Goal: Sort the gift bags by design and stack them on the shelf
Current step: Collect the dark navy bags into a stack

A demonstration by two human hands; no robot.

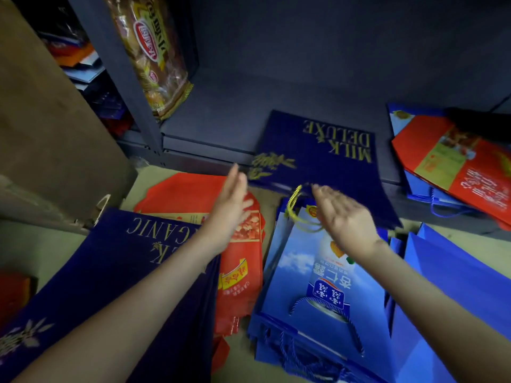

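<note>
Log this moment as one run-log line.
left hand: open, above red bags | right hand: open, by gold handle, contact unclear | navy Milk Deluxe bag: overhanging shelf edge | light-blue bags: stacked

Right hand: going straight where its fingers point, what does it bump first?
The right hand would probably meet the dark blue Milk Deluxe bag, by its yellow handle; depth is unclear.

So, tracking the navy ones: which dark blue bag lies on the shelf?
The MILK DELUXE bag, its yellow handle overhanging the shelf edge; the ORGANIC bag lies off it, lower left.
</note>
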